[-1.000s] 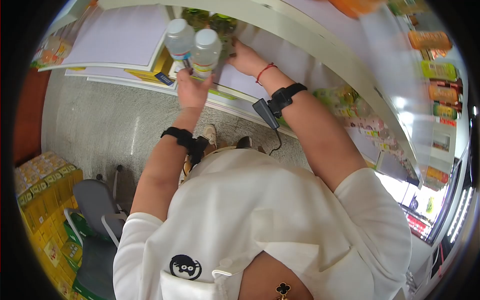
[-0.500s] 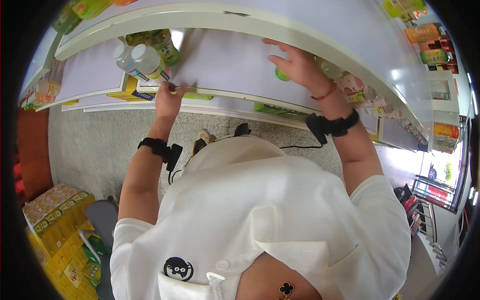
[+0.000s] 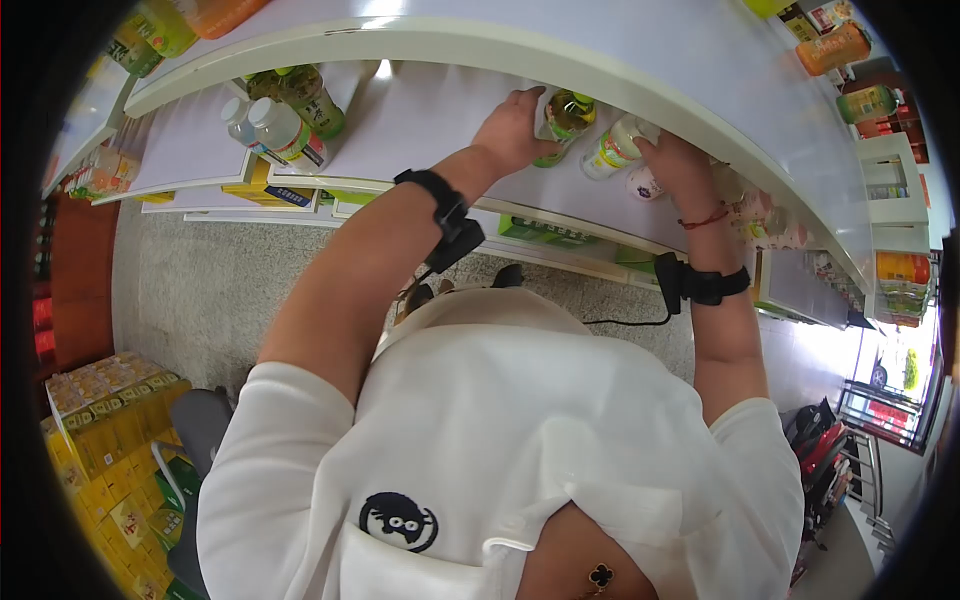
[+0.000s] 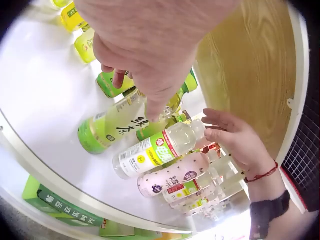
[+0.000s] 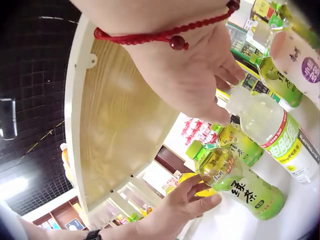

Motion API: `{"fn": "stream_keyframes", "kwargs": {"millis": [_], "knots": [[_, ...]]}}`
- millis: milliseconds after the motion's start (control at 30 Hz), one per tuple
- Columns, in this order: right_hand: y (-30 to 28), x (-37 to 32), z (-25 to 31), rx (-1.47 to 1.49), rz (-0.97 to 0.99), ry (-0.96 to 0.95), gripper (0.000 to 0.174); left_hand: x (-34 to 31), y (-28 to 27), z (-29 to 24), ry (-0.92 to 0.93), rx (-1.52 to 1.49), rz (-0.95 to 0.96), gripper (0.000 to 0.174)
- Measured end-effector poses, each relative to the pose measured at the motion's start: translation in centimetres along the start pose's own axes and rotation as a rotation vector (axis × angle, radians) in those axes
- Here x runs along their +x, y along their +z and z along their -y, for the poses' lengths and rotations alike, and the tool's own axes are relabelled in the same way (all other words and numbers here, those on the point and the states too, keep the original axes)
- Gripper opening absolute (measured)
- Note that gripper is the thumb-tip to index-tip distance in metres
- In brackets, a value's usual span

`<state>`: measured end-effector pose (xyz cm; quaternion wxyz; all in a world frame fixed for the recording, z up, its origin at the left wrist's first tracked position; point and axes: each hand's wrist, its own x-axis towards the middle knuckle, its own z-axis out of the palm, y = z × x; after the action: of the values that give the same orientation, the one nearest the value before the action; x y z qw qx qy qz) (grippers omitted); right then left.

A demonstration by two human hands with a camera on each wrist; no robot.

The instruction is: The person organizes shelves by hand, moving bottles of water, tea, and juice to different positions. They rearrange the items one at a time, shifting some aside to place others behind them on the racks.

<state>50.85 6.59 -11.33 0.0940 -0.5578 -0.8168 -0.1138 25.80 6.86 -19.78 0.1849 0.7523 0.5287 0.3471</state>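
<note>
Left hand (image 3: 508, 132) — 绿茶 bottle (image 5: 245, 187), right (image 3: 680, 165) — ELECTROLYTE bottle (image 5: 277, 130)

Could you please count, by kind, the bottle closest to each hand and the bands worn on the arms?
Green tea bottle: 1
Electrolyte bottle: 1
Black straps: 2
Red bracelet: 1
Total: 5

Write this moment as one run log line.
left hand: at green tea bottle; right hand: at cap of clear bottle; both bottles: standing on shelf; pink bottle: beside clear bottle

Bright; glare on upper shelf (image 3: 500, 20), ceiling lamp (image 5: 14, 188) glowing; fisheye bending, dark corners.
</note>
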Motion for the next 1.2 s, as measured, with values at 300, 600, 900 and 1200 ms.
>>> {"fn": "stream_keyframes", "kwargs": {"millis": [300,600,900,1200], "knots": [[3.0,0.5,-1.5,0.140,0.111,0.143,0.053,1.7,2.1,-3.1,-0.280,-0.115,0.049,0.078],[5.3,0.8,-4.0,0.363,0.143,0.322,0.056,-3.1,-2.2,1.4,-0.296,-0.038,-0.277,0.072],[4.8,0.9,-3.2,0.736,0.088,0.276,0.054,-9.4,-10.8,8.1,-0.436,0.043,-0.520,0.076],[5.2,4.5,1.5,0.540,0.135,0.252,0.051,-11.5,-13.9,11.5,-0.519,0.137,-0.654,0.077]]}}
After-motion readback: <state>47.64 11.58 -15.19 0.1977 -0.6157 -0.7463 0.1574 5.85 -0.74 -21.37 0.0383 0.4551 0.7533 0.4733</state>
